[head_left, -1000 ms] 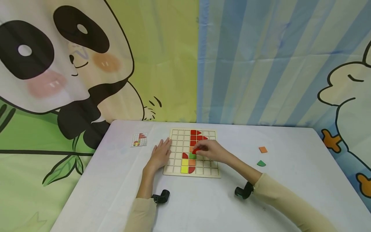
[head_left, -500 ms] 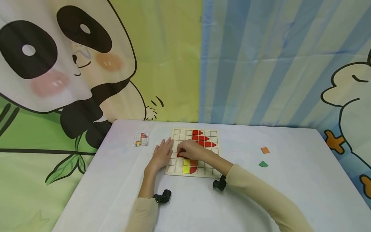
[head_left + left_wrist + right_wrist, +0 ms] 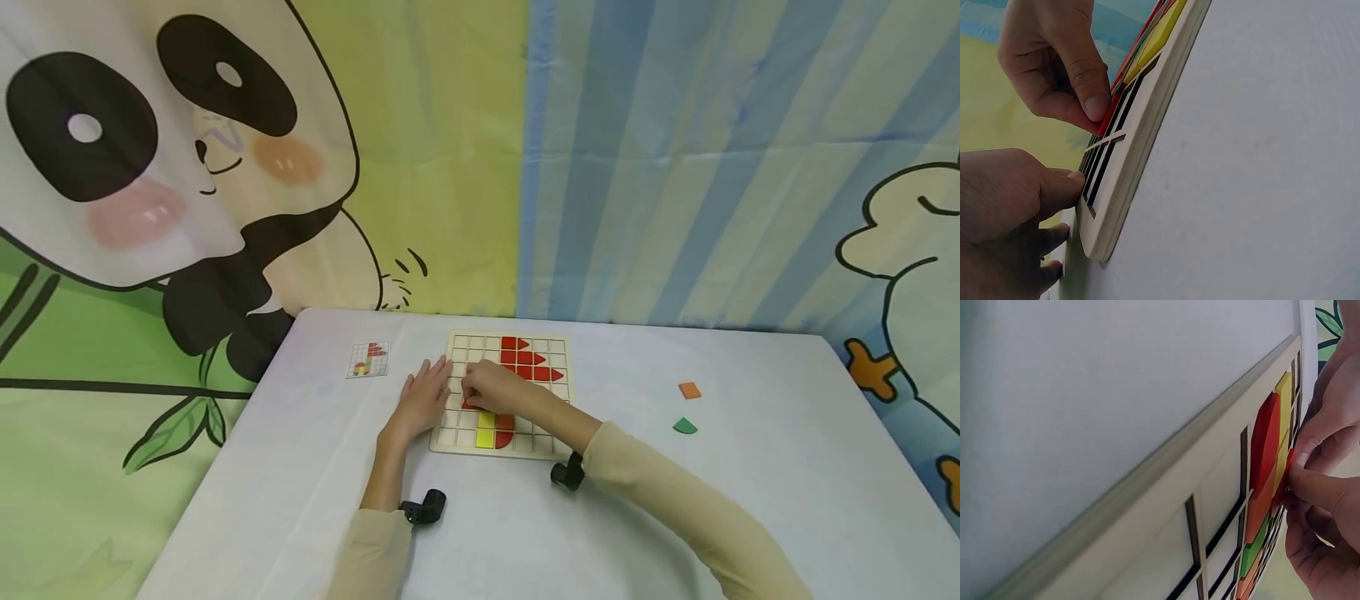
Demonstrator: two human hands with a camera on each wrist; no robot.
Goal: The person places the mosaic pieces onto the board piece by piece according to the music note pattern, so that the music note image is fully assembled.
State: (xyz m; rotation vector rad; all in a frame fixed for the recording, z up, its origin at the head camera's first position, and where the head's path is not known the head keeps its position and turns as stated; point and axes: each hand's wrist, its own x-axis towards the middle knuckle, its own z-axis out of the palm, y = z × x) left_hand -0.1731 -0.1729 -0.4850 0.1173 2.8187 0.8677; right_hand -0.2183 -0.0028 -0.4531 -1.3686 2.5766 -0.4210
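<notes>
In the head view, my left hand [image 3: 423, 398] rests with its fingers spread along the left edge of a wooden grid board [image 3: 446, 437]. My right hand [image 3: 501, 387] reaches over the board's left half. Its thumb and index finger pinch a small red tile [image 3: 1109, 117], held low at a grid square, as the left wrist view shows. Beside that tile sit two yellow squares [image 3: 486, 429], with an orange square [image 3: 505, 422] and a red rounded tile [image 3: 504, 439] to their right. A green tile [image 3: 1251, 555] shows in the right wrist view; the right hand hides it from the head camera.
Rows of red squares and triangles [image 3: 525, 358] fill part of the board's far side. A printed pattern card [image 3: 368, 359] lies left of the board. Off to the right on the white table [image 3: 750, 500] are a loose orange square [image 3: 689, 390] and a green quarter-round tile [image 3: 685, 426].
My right hand has carried the red tile leftward from the board's middle to its left half, then stayed nearly still there. The left hand has kept its place at the edge.
</notes>
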